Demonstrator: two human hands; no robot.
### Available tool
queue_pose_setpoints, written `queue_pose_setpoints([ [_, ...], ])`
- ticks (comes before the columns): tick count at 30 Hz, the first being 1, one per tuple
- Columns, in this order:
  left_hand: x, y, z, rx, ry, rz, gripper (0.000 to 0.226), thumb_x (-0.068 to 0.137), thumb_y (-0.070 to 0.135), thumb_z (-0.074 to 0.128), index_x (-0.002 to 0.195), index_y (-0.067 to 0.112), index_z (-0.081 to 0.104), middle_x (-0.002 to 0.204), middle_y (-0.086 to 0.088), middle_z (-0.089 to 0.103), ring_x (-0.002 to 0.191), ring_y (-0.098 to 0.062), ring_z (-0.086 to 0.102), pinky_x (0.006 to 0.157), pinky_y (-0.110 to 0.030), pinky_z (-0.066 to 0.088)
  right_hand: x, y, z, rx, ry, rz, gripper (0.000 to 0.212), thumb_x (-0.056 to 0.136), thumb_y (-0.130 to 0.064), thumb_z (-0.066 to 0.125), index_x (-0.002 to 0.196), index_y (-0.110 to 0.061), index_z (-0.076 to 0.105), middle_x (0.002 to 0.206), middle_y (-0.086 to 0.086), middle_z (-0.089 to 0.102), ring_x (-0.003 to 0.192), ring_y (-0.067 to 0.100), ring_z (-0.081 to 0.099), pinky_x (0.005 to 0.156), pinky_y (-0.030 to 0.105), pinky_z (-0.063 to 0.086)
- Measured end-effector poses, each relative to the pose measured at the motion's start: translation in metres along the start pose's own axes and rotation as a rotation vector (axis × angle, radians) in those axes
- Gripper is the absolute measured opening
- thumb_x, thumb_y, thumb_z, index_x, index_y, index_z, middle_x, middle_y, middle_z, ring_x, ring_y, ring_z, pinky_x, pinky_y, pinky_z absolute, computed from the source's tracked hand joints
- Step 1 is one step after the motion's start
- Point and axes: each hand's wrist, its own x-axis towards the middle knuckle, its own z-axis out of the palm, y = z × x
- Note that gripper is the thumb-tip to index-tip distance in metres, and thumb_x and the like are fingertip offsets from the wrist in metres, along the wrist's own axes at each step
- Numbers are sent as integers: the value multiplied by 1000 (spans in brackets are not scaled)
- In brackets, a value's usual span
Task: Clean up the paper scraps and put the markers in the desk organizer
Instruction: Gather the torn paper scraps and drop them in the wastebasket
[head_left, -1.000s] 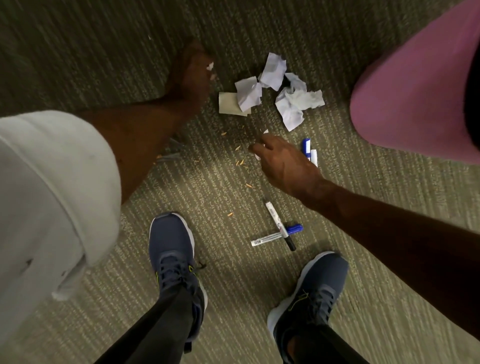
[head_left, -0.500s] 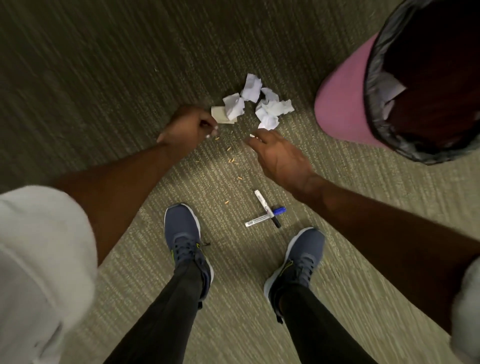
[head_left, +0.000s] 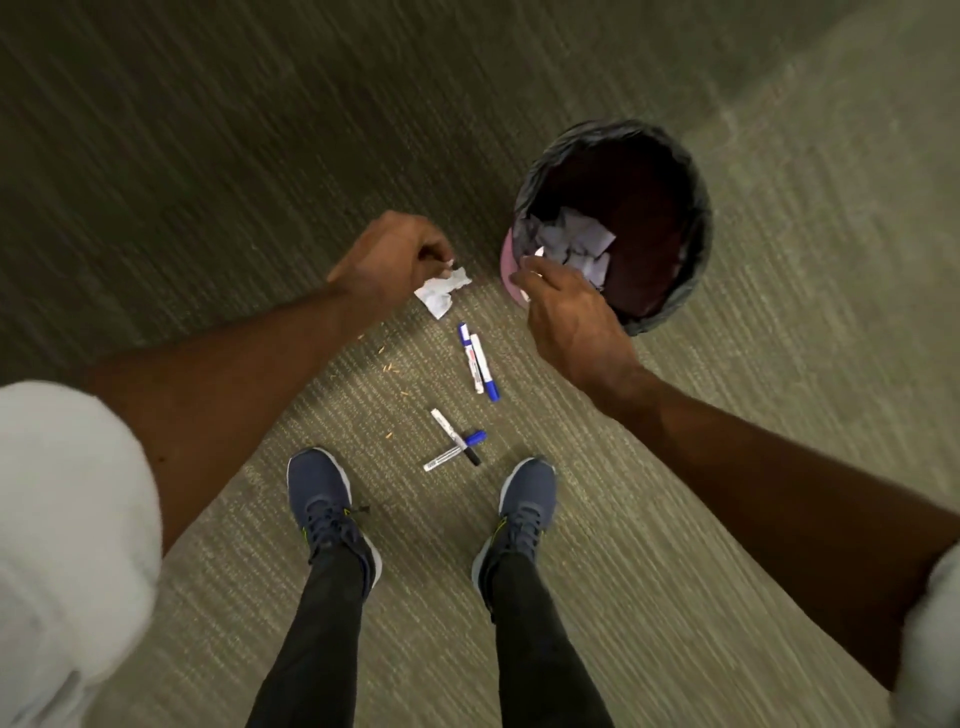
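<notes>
— Under the left hand (head_left: 390, 255), what's hidden?
— Most of the crumpled paper (head_left: 440, 292) its curled fingers pinch; the rest hangs white and creased.
— The right hand (head_left: 570, 317)?
— Fingers bunched at the bin (head_left: 693, 244) rim; I cannot tell what they hold; scraps (head_left: 574, 241) lie inside the black liner; four markers (head_left: 476, 359) rest on ribbed carpet (head_left: 208, 156).

left hand (head_left: 389, 257): arm stretched forward, fingers curled closed, pinching | right hand (head_left: 569, 317): arm stretched forward, knuckles up, fingers bent, closed around something small and white
</notes>
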Motion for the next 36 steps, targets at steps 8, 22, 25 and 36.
queue_pose_setpoints([
  [8,42,93,15,-24,48,122,13,85,16,76,98,15,77,88,5,68,76,-4,60,64,-5,37,-26,50,-38,68,60,137,57,82,9,56,134,-13,58,133,13,57,111,32,61,92,44,54],
  [22,42,131,53,-24,102,176,23,90,21,67,111,12,71,105,-7,71,93,-11,63,82,-25,51,-43,84,-47,61,96,242,53,91,1,53,143,-9,50,146,12,49,127,28,55,103,35,50],
  [25,19,116,55,-71,119,92,22,89,19,67,110,11,70,103,-8,72,94,-16,66,84,-34,55,-52,76,-41,67,64,215,52,93,-3,51,144,-10,48,147,12,48,128,28,53,103,38,50],
  [36,-80,1,63,-2,105,-205,35,89,13,69,122,2,65,118,-10,62,110,-19,58,103,-20,45,-44,-6,20,147,-53,-3,50,89,0,54,139,-8,54,142,14,52,126,34,55,99,45,51],
])
